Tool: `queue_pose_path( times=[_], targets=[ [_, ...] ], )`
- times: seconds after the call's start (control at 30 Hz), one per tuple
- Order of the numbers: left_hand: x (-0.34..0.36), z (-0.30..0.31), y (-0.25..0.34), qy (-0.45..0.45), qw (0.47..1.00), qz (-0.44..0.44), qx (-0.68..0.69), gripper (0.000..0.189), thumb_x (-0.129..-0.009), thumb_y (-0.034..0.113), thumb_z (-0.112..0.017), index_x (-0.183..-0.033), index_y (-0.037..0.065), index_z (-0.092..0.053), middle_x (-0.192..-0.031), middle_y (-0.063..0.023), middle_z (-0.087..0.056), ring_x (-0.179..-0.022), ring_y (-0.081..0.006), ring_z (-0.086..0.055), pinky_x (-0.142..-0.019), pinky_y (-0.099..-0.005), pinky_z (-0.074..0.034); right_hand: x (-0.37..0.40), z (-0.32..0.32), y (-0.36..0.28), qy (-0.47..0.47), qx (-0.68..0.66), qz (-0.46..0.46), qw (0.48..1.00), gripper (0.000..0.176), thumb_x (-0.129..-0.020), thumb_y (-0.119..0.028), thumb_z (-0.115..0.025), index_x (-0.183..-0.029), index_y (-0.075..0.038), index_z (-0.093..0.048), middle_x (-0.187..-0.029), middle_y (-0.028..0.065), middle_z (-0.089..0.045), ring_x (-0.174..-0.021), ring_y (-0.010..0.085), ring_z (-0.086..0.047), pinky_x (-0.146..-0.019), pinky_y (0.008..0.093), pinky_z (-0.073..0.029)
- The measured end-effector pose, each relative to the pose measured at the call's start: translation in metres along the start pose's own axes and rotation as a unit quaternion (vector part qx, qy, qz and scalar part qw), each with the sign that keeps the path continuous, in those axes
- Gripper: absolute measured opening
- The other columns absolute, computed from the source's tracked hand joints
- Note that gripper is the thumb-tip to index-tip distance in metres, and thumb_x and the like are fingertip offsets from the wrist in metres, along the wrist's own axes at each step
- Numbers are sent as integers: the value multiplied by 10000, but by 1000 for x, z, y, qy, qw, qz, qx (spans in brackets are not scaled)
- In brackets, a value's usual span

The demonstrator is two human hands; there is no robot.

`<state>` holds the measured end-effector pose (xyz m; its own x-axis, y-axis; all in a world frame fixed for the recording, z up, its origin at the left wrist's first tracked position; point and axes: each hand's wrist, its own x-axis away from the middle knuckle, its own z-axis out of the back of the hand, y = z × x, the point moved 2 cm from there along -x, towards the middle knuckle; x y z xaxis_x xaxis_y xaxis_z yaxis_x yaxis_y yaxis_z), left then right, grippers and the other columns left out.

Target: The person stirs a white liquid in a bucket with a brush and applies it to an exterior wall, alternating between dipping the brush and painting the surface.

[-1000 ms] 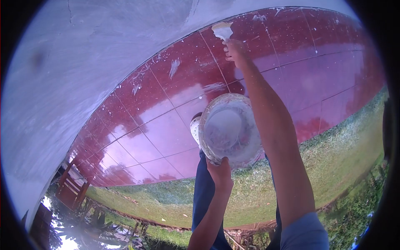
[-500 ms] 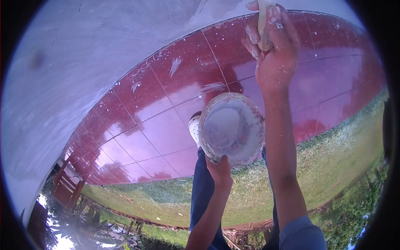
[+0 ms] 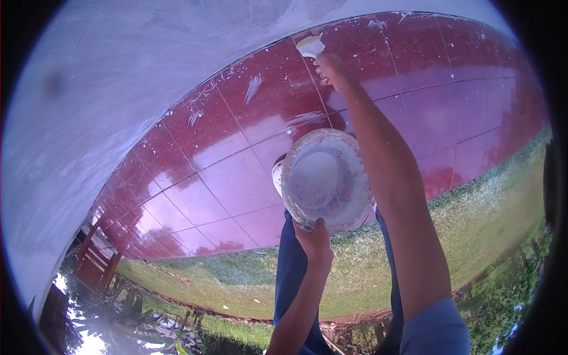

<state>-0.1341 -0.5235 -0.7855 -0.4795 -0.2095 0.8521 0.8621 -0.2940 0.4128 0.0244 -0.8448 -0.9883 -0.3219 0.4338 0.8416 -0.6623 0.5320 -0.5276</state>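
Note:
My left hand [image 3: 315, 241] grips the near rim of a round, paint-smeared bucket [image 3: 362, 201], thumb over the edge. Whitish liquid lies inside the bucket. My right hand [image 3: 333, 72] is closed round the handle of a brush [image 3: 310, 46] with a pale, wide head. The brush is above the red tiles close to the foot of the wall; whether it touches anything I cannot tell.
A whitish-grey wall [image 3: 148, 65] curves along the upper left. Red glossy tiles [image 3: 231, 183] carry white splashes and smears. My shoe [image 3: 277, 176] is beside the bucket. Grass [image 3: 236, 284], plants and a wooden chair-like object [image 3: 94, 263] lie beyond.
My right hand has moved left and down from the wall, and the brush now points up-left over the tiles. The bucket and my left hand have hardly moved.

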Motion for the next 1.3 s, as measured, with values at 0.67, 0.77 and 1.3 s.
queue_pose_path(
  times=[0.67, 0.77, 1.3],
  targets=[
    [-4, 1, 4, -5, 999, 14, 38, 614, -784, -68, -567, -1373, 14, -413, -1199, -105, -567, -1043, -204, -589, -878, -319, -513, 24, -46, -34, -68, -302, 263, 914, 301, -1049, -343, -433, -913, -92, -525, -676, -27, -424, -558, 73, -383, -498, 242, -318],
    [-5, 4, 6, 3, 999, 24, 34, 623, -785, -69, -567, -1380, 20, -405, -1212, -108, -559, -1051, -214, -588, -850, -321, -536, 0, -44, 7, -25, -218, 115, 969, 311, -1031, -377, -451, -935, -93, -534, -682, -17, -463, -535, 76, -406, -459, 252, -320],
    [-6, 3, 4, -6, 998, 36, 55, 594, -789, -47, -575, -1356, 32, -414, -1206, -112, -546, -1037, -217, -580, -801, -328, -558, 201, -33, -91, -48, -238, 265, 933, 163, -961, -185, -533, -935, -40, -604, -683, -15, -505, -548, 62, -422, -511, 235, -334]
  ],
)
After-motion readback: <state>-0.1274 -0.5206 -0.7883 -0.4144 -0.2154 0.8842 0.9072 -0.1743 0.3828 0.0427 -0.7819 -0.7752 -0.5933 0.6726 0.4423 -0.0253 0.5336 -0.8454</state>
